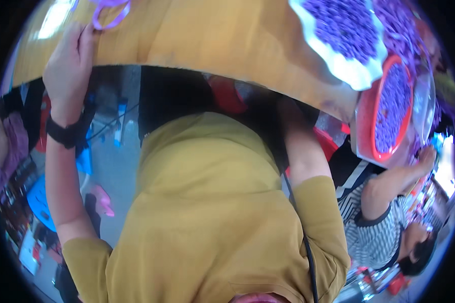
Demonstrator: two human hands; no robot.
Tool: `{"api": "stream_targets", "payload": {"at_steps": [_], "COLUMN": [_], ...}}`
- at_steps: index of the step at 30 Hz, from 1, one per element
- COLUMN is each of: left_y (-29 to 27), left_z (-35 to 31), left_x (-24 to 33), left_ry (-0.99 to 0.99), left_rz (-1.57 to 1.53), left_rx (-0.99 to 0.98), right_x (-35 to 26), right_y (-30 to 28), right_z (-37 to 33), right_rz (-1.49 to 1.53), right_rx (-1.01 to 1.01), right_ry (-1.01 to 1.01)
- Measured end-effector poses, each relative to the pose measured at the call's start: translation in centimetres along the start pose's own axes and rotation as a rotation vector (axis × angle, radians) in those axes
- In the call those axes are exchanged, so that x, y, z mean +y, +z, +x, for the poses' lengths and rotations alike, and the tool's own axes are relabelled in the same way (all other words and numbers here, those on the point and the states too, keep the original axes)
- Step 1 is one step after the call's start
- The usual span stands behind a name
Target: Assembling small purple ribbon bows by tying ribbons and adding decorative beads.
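Note:
Up at the far left of the table (pixel 202 30), my left hand (pixel 68 70) has its fingers bent and pressed together. At its fingertips is a loop of purple band (pixel 111 20), part of which leaves the picture at the top edge. A dark band circles that wrist. My right hand (pixel 289 108) reaches below the table edge into dark shadow, close to my lap. Its fingers are hidden, so what it touches does not show. A white scalloped dish (pixel 318 50) heaped with small purple pieces (pixel 344 30) stands at the table's right.
Beside the dish, a red-rimmed oval container (pixel 371 126) holds more purple pieces. Loose purple strips (pixel 399 22) lie behind it. At the right, another person in a striped shirt (pixel 374 237) reaches toward the table. A blue stool (pixel 40 199) and a pink object (pixel 102 200) are at floor level, left.

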State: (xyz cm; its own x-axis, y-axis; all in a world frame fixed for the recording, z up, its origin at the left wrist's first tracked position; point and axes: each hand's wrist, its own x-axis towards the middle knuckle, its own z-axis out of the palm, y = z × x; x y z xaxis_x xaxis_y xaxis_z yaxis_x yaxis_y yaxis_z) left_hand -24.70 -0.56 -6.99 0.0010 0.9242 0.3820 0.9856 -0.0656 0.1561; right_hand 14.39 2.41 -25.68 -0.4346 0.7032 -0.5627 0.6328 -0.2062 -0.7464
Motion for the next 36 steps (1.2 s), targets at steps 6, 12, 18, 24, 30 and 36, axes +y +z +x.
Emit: {"api": "stream_targets", "payload": {"at_steps": [6, 12, 18, 24, 30, 36], "left_y": [-0.3, -0.2, -1.0, -0.7, -0.3, -0.2], "left_z": [-1.0, -1.3, 0.5, 0.1, 0.1, -0.3], "left_x": [0.4, 0.4, 4.0, 4.2, 3.7, 2.6], "left_ry": [-0.155, -0.122, -0.175, -0.171, -0.161, -0.010], "left_rz": [0.041, 0.088, 0.073, 0.024, -0.026, 0.070], "left_rx": [-0.014, 0.035, 0.124, 0.150, 0.188, 0.261], "right_x": [2.6, 5.2, 9.8, 15.5, 18.7, 16.8], "right_y": [3.1, 5.0, 6.7, 5.5, 6.1, 10.9], "right_z": [4.2, 7.4, 8.5, 16.7, 18.3, 17.0], "right_rz": [-0.140, -0.274, -0.388, -0.473, -0.564, -0.286], "right_rx": [-0.243, -0.406, -0.549, -0.592, -0.571, -0.070], "right_ry": [-0.019, -0.029, -0.042, 0.003, 0.061, 0.087]}}
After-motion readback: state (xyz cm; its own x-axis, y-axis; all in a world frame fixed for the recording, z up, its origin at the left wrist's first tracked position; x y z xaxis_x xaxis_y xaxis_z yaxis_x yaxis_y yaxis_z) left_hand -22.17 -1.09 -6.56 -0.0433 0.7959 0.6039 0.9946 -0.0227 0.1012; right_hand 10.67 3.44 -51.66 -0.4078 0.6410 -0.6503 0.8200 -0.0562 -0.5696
